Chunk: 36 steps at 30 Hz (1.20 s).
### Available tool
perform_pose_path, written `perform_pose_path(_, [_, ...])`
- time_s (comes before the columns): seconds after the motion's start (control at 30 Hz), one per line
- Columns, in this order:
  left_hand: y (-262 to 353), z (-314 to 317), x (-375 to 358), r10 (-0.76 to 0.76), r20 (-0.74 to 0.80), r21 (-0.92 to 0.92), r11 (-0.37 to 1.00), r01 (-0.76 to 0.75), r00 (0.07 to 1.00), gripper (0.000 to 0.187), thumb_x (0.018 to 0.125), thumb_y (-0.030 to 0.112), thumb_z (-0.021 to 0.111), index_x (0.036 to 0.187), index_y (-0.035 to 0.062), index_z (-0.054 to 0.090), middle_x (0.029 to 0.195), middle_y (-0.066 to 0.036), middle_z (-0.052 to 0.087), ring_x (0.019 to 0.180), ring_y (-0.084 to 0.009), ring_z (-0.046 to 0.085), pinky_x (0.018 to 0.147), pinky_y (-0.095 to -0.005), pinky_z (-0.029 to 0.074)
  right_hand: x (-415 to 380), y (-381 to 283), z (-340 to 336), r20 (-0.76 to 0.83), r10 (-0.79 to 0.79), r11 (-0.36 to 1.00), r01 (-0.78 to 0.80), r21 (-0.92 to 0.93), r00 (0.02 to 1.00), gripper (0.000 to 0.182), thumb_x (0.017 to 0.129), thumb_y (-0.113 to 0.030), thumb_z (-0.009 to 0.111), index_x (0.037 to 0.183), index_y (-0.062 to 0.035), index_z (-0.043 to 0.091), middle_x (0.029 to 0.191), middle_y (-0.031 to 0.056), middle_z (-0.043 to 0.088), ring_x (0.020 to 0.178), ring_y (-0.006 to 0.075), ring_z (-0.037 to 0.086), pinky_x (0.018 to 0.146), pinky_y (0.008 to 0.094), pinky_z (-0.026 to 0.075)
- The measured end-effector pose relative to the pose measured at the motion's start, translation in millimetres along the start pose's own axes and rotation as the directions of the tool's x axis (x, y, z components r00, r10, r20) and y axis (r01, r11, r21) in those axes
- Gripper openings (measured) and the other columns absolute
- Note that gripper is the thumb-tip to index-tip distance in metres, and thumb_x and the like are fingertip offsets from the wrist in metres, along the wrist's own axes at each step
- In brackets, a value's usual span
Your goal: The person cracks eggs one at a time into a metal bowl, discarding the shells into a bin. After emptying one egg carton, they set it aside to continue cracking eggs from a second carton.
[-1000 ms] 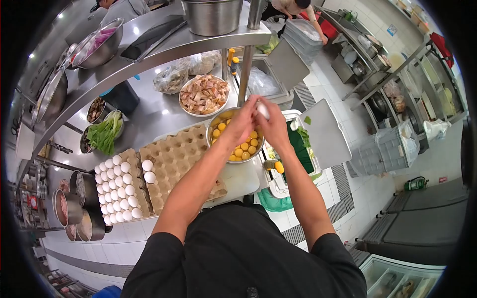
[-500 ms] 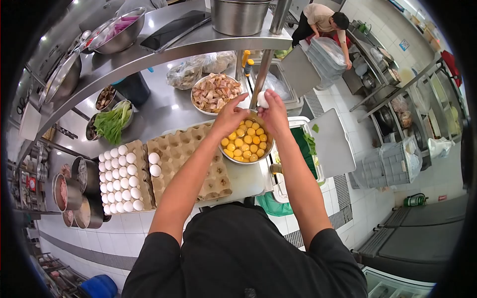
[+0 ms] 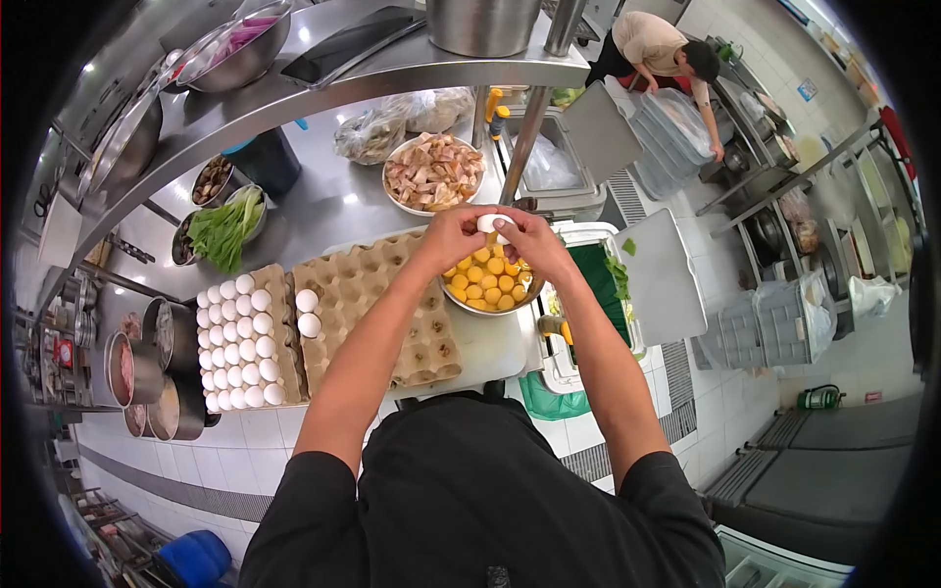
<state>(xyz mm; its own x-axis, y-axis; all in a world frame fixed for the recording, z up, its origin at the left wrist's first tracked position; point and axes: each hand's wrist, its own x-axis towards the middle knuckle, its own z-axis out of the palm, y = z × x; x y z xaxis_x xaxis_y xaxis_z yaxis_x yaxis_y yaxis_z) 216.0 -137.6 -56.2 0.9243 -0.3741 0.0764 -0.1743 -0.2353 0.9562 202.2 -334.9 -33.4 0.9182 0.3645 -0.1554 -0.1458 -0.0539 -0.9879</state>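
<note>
Head view: left hand (image 3: 453, 238) and right hand (image 3: 529, 242) grasp one egg (image 3: 489, 223) over yolk bowl (image 3: 487, 286).

No readable text, labels, brands or numbers anywhere. Blue sign (image 3: 810, 90) on the far wall: too small to read. Red labels on containers (image 3: 61, 365) at the left edge: print blurred, illegible. Egg trays, bowls and bins carry no visible markings.
</note>
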Motion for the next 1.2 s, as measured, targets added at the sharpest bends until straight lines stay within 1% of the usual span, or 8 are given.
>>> perform_pose_path(0.07, [-4.0, -1.2, -1.0, 0.023, -0.017, 0.085, 0.996, -0.021, 1.000, 0.049, 0.081, -0.002, 0.065, 0.129, 0.0043, 0.063, 0.101, -0.003, 0.068, 0.084, -0.0071, 0.063, 0.073, -0.0233, 0.051, -5.8, -6.0, -0.8, -0.078, -0.178, 0.873, 0.120, -0.473, 0.981, 0.036, 0.096, -0.027, 0.066, 0.127, -0.0082, 0.065, 0.086, 0.0012, 0.064, 0.065, 0.0075, 0.057, 0.060, 0.0257, 0.050])
perform_pose_path(0.3, [86.2, -6.0, -38.9, 0.234, -0.037, 0.139, 0.964, -0.227, 0.972, 0.063, 0.083, 0.003, 0.067, 0.143, 0.0133, 0.051, 0.132, -0.011, 0.053, 0.103, -0.0209, 0.061, 0.088, -0.0304, 0.053, -33.1, -26.2, -15.1, -0.295, -0.066, 0.975, -0.001, -0.222, 0.953, 0.049, 0.094, -0.029, 0.068, 0.138, -0.0098, 0.056, 0.105, 0.0155, 0.070, 0.088, 0.0230, 0.065, 0.084, 0.0347, 0.051])
perform_pose_path(0.47, [52.8, -102.2, -132.1, -0.103, -0.618, 0.243, 0.918, 0.314, 0.780, 0.040, 0.084, 0.017, 0.072, 0.121, 0.0049, 0.064, 0.106, -0.016, 0.067, 0.086, -0.0261, 0.067, 0.078, -0.0365, 0.055, -52.0, 27.1, -103.8, -0.509, -0.656, 0.652, 0.080, -0.754, 0.557, 0.045, 0.097, -0.025, 0.064, 0.137, -0.0061, 0.056, 0.120, 0.0143, 0.063, 0.091, 0.0174, 0.060, 0.075, 0.0304, 0.052])
perform_pose_path(0.67, [-35.1, -131.1, -240.1, -0.254, -0.758, 0.445, 0.473, 0.761, 0.601, 0.041, 0.079, 0.029, 0.073, 0.110, 0.0035, 0.065, 0.090, -0.020, 0.070, 0.088, -0.0363, 0.068, 0.076, -0.0451, 0.052, -42.0, -18.6, 11.1, -0.405, -0.291, 0.901, 0.105, -0.422, 0.867, 0.035, 0.090, -0.024, 0.072, 0.118, -0.0035, 0.068, 0.106, 0.0086, 0.070, 0.088, 0.0166, 0.062, 0.076, 0.0307, 0.051])
perform_pose_path(0.8, [-28.1, -129.0, -246.4, -0.190, -0.810, 0.343, 0.613, 0.712, 0.554, 0.038, 0.080, 0.025, 0.074, 0.108, 0.0018, 0.065, 0.091, -0.018, 0.071, 0.085, -0.0320, 0.069, 0.075, -0.0417, 0.052, 8.7, -0.6, 139.1, 0.108, -0.237, 0.792, 0.256, -0.555, 0.966, 0.033, 0.089, -0.028, 0.068, 0.114, -0.0058, 0.070, 0.116, 0.0152, 0.068, 0.097, 0.0303, 0.066, 0.086, 0.0393, 0.053])
perform_pose_path(0.93, [-14.6, -147.8, -266.4, -0.337, -0.878, -0.317, 0.942, 0.113, 0.341, 0.013, 0.085, 0.009, 0.066, 0.098, 0.0055, 0.066, 0.087, 0.000, 0.064, 0.072, -0.0084, 0.054, 0.065, -0.0236, 0.044, 40.1, 17.3, 252.7, 0.397, -0.333, 0.545, 0.518, -0.659, 0.855, 0.039, 0.086, -0.027, 0.067, 0.121, -0.0094, 0.066, 0.121, 0.0136, 0.066, 0.106, 0.0325, 0.064, 0.091, 0.0427, 0.053])
perform_pose_path(1.17, [6.3, -152.1, -296.0, -0.402, -0.878, -0.438, 0.894, -0.095, 0.261, 0.012, 0.093, 0.014, 0.053, 0.098, 0.0085, 0.062, 0.082, 0.001, 0.059, 0.062, -0.0057, 0.049, 0.050, -0.0232, 0.035, 76.4, 59.0, 315.0, 0.541, -0.323, 0.385, 0.630, -0.675, 0.777, 0.043, 0.086, -0.024, 0.066, 0.127, -0.0108, 0.063, 0.116, 0.0114, 0.067, 0.099, 0.0342, 0.066, 0.086, 0.0442, 0.054])
perform_pose_path(1.2, [6.0, -151.6, -296.3, -0.432, -0.855, -0.480, 0.868, -0.123, 0.286, 0.012, 0.094, 0.015, 0.051, 0.098, 0.0088, 0.062, 0.081, 0.000, 0.058, 0.059, -0.0070, 0.049, 0.048, -0.0234, 0.035, 75.8, 54.9, 311.3, 0.475, -0.283, 0.582, 0.542, -0.606, 0.834, 0.042, 0.087, -0.020, 0.066, 0.127, -0.0105, 0.062, 0.112, 0.0110, 0.068, 0.092, 0.0327, 0.067, 0.081, 0.0425, 0.055])
